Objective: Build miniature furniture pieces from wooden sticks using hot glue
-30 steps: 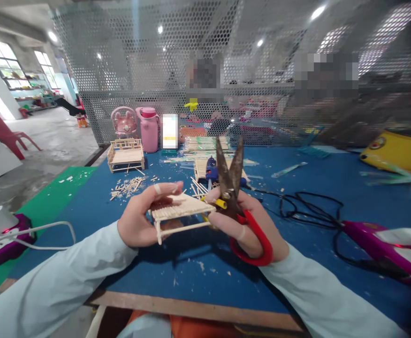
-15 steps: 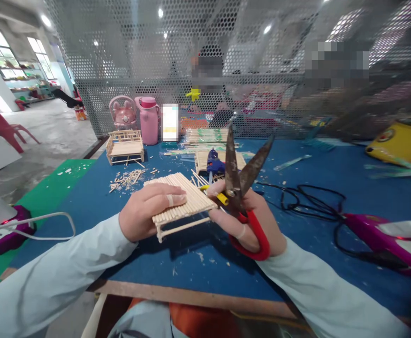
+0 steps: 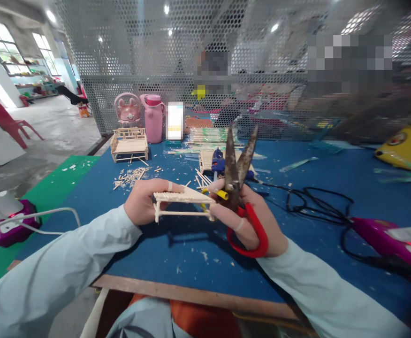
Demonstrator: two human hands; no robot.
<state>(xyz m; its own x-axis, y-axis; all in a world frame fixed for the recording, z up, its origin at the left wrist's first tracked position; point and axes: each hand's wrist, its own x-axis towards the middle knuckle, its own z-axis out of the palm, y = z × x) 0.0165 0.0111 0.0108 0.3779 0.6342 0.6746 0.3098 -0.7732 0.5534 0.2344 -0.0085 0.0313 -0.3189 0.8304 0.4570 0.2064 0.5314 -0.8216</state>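
Observation:
A small platform of pale sticks (image 3: 184,196) is held above the blue table, seen almost edge-on with its legs and lower crossbar toward me. My left hand (image 3: 147,199) is closed round its left side, thumb and fingers pressed on it. In my right hand (image 3: 249,220) are red-handled scissors (image 3: 239,185), blades apart and pointing up, and a yellow-handled tool (image 3: 222,194) sits between the fingers. The fingertips of that hand touch the platform's right end.
Stick scraps (image 3: 131,177) lie behind my left hand. Farther back are a small stick bench (image 3: 130,144), a pink bottle (image 3: 153,119), a blue glue gun (image 3: 218,162) and bundled sticks (image 3: 212,135). Black cable and a purple power strip (image 3: 384,239) lie right, another purple strip (image 3: 17,223) left.
The stick platform has tilted, so its top now shows as a thin strip and its front edge faces me. Both hands still hold their things, and the scissor blades are slightly closer together.

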